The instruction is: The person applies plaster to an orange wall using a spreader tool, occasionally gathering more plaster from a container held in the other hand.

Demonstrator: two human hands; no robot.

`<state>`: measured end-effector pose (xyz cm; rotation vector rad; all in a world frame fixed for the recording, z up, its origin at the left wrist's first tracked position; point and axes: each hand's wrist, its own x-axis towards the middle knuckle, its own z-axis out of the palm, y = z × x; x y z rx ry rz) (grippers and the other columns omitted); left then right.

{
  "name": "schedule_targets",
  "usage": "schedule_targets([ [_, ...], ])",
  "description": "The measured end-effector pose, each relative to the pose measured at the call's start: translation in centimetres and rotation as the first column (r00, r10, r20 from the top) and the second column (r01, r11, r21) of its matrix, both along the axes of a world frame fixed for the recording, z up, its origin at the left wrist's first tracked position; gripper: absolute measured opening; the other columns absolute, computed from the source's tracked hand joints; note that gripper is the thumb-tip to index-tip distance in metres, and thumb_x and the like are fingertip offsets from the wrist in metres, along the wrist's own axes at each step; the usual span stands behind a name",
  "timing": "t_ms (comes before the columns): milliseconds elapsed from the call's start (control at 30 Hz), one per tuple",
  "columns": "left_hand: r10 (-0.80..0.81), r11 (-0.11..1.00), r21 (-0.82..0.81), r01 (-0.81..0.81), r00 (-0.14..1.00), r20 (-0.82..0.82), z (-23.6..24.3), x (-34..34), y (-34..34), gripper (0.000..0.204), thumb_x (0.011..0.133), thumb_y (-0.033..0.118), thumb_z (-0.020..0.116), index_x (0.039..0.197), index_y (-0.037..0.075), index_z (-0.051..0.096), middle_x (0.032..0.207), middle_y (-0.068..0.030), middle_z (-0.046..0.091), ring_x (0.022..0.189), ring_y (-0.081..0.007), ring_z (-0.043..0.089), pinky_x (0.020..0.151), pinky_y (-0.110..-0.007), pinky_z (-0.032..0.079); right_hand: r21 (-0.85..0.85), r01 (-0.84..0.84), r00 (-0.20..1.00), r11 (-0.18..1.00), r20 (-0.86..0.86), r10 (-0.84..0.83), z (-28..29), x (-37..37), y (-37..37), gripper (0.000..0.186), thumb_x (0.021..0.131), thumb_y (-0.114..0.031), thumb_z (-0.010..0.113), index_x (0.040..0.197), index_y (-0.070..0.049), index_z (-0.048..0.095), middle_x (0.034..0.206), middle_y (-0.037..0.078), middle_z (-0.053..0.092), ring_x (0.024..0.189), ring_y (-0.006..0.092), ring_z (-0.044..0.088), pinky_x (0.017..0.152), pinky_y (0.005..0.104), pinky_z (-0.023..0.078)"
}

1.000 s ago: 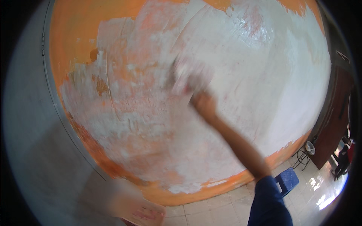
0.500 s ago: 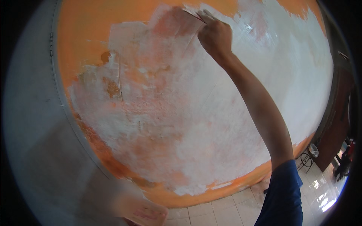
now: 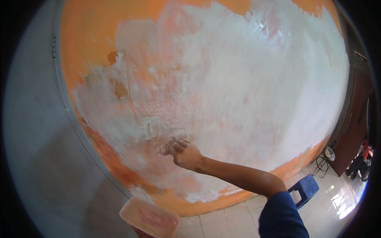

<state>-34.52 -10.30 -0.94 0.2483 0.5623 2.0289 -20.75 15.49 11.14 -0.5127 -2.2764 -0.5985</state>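
My right hand [image 3: 185,154] is closed around a scraper, with its blade [image 3: 161,150] against the lower middle of the wall and smeared by motion. Whitish filler [image 3: 238,91] coats much of the orange wall [image 3: 95,23], thin and patchy around the blade. At the bottom edge, a pale pink rectangular tub [image 3: 150,218] with reddish smears inside is held from below by my left hand [image 3: 139,233], of which only a small part shows. The rest of that hand is hidden under the tub or out of frame.
A grey wall [image 3: 31,111] with a thin cable [image 3: 63,95] meets the orange one at the left. On the tiled floor [image 3: 238,218] stand a blue plastic stool [image 3: 304,189] and a dark metal stand [image 3: 320,166] with a white bowl [image 3: 329,154]. A brown panel [image 3: 351,131] leans at the far right.
My right hand has come down from the top of the wall to its lower middle, still with the scraper. The tub now shows more fully, and the blue stool has come into sight.
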Motion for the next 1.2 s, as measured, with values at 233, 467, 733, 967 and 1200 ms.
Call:
schedule_targets([
  [233, -0.100, 0.979, 0.184, 0.091, 0.994, 0.043, -0.1, -0.9, -1.0, 0.075, 0.076, 0.066, 0.041, 0.134, 0.019, 0.031, 0.135, -0.0099, 0.033, 0.120, -0.0374, 0.032, 0.095, -0.062, 0.024, 0.378, 0.463, 0.669, 0.802, -0.742, -0.036, 30.3, 10.7, 0.9, 0.031, 0.067, -0.006, 0.050, 0.093, -0.015, 0.064, 0.065, 0.017, 0.060, 0.057, 0.0297, 0.058, 0.054, 0.0400, 0.047],
  [467, 0.053, 0.993, 0.109, -0.053, 0.999, 0.007, 1.8, -0.2, -1.4, 0.074, 0.076, 0.065, 0.040, 0.133, 0.018, 0.032, 0.132, -0.0102, 0.036, 0.116, -0.0379, 0.036, 0.094, -0.062, 0.027, 0.387, 0.544, 0.736, 0.744, -0.646, -0.203, 29.2, 14.7, 8.4, 0.030, 0.071, -0.011, 0.052, 0.099, -0.015, 0.063, 0.073, 0.015, 0.062, 0.060, 0.0294, 0.060, 0.056, 0.0402, 0.049],
  [733, 0.071, 0.993, 0.090, -0.076, 0.996, 0.060, 0.6, -0.8, -0.1, 0.069, 0.078, 0.060, 0.044, 0.131, 0.017, 0.034, 0.132, -0.0088, 0.038, 0.116, -0.0354, 0.038, 0.093, -0.061, 0.029, 0.161, -0.039, 0.978, 0.986, -0.196, 0.070, -0.9, 3.6, 0.1, 0.051, 0.062, -0.005, 0.056, 0.113, -0.010, 0.052, 0.111, 0.009, 0.057, 0.101, 0.0261, 0.055, 0.087, 0.0387, 0.045],
  [967, -0.071, 0.976, 0.212, 0.041, 0.988, 0.138, 0.8, -0.8, -0.4, 0.069, 0.078, 0.061, 0.043, 0.132, 0.018, 0.034, 0.135, -0.0088, 0.034, 0.119, -0.0356, 0.033, 0.095, -0.062, 0.025, 0.266, 0.276, 0.723, 0.924, -0.691, -0.017, 22.0, 7.6, 0.6, 0.035, 0.069, 0.003, 0.046, 0.097, -0.008, 0.064, 0.069, 0.016, 0.061, 0.055, 0.0237, 0.060, 0.053, 0.0315, 0.049],
  [1200, 0.066, 0.996, 0.061, -0.065, 0.998, -0.004, -0.8, -0.6, 0.7, 0.071, 0.079, 0.062, 0.040, 0.134, 0.018, 0.030, 0.136, -0.0093, 0.032, 0.121, -0.0366, 0.031, 0.095, -0.062, 0.023, 0.461, 0.391, 0.864, 0.797, -0.483, -0.144, 24.3, 3.4, 8.0, 0.052, 0.068, -0.003, 0.051, 0.120, -0.003, 0.047, 0.122, 0.020, 0.047, 0.105, 0.0317, 0.052, 0.080, 0.0365, 0.048],
])
